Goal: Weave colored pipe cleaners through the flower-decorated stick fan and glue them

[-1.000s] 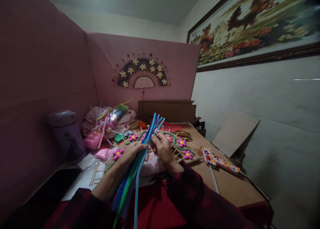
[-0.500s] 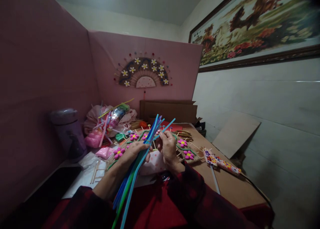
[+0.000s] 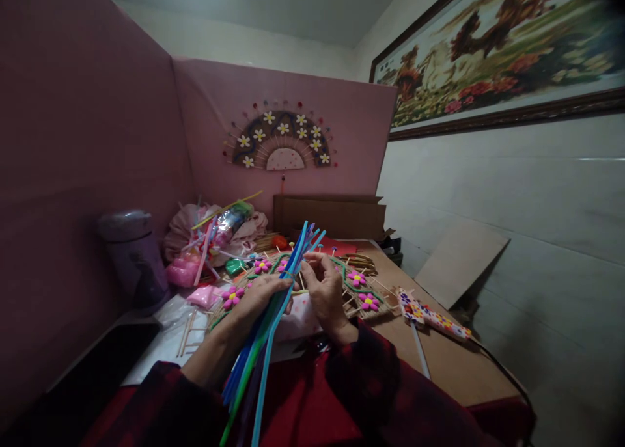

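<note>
My left hand (image 3: pixel 268 292) is closed around a bundle of long pipe cleaners (image 3: pixel 258 349) in blue, green, purple and light blue. They slant from my lap up past the hand, with their tips fanning out above it. My right hand (image 3: pixel 326 291) is at the upper part of the bundle, its thumb and forefinger pinched at a light-blue pipe cleaner on the right side. Behind both hands lies a woven fan-shaped panel (image 3: pixel 379 311) with pink clay flowers (image 3: pixel 357 278), green trim and thin sticks. My hands partly cover its polka-dot centre piece (image 3: pixel 300 317).
A lidded purple cup (image 3: pixel 134 265) stands at left, near plastic bags of craft material (image 3: pixel 185 268). A flower-patterned wrapped stick tool with a cord (image 3: pixel 434 317) lies right on the brown board (image 3: pixel 454 369). A finished fan (image 3: pixel 282 138) hangs on the pink partition.
My right hand has shifted slightly left and its fingers have come closer to the bundle. The light-blue pipe cleaner that splayed out to the right now lies nearer the others.
</note>
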A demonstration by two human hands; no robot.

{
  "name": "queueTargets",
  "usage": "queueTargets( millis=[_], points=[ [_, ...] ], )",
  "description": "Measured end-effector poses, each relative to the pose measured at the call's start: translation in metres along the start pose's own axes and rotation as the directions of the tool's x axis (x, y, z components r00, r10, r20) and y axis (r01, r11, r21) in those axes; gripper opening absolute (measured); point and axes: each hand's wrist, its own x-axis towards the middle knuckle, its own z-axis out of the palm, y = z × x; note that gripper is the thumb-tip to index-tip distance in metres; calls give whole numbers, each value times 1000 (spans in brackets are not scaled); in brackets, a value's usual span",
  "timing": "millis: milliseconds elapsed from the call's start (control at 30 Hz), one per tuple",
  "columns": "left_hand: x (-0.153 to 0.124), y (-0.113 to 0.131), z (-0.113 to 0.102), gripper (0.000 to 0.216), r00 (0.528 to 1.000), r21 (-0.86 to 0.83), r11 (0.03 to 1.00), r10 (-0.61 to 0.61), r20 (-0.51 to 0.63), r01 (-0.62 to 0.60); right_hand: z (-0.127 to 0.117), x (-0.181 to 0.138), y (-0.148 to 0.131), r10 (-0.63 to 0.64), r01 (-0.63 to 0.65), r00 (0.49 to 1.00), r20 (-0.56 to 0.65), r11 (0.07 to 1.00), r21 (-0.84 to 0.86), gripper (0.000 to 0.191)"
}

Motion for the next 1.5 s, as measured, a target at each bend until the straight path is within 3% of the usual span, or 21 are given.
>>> queueTargets(
  millis=[100, 267, 400, 700, 800, 900, 1000, 1100, 1333, 1400, 1500],
  points=[
    [0, -3, 1, 24, 1000, -11, 1000, 20, -22, -20, 0, 2, 2, 45, -46, 998, 33, 999, 25, 19],
    [2, -9, 1, 26, 1000, -6, 1000, 1, -23, -1, 2, 5, 4, 187, -222, 970, 158, 943, 249, 20],
    [3, -10, 0, 28, 1000, -18, 1000, 6, -21, -6, 1, 5, 2, 208, -267, 955, 214, 914, 305, 21],
    [-4, 1, 4, 32, 989, 89, 996, -21, 146, 8, 0, 5, 3, 253, -310, 946, 204, 892, 329, 20],
    [-5, -1, 4, 35, 984, 64, 998, -20, 177, 9, 0, 8, 5, 291, -312, 950, 113, 879, 361, 19],
    [-3, -6, 4, 33, 978, 13, 1000, -16, 207, 14, -6, 16, 8, 297, -234, 944, -145, 911, 340, 19],
    [-2, -9, 6, 26, 962, -55, 997, -41, 270, 58, -16, 26, 9, 257, -138, 884, -391, 942, 307, 16],
    [-3, -9, 8, 27, 950, -73, 994, -53, 308, 79, -25, 32, 10, 259, -117, 831, -493, 947, 300, 13],
    [-4, -12, 9, 26, 942, -165, 982, -35, 333, 95, -37, 42, 2, 323, -89, 793, -516, 900, 427, 17],
    [-4, -12, 9, 25, 950, -184, 979, -28, 312, 89, -36, 41, -2, 348, -111, 825, -445, 872, 476, 21],
    [-4, -10, 9, 23, 969, -233, 971, 5, 247, 55, -25, 34, -1, 332, -157, 911, -246, 828, 538, 27]
  ],
)
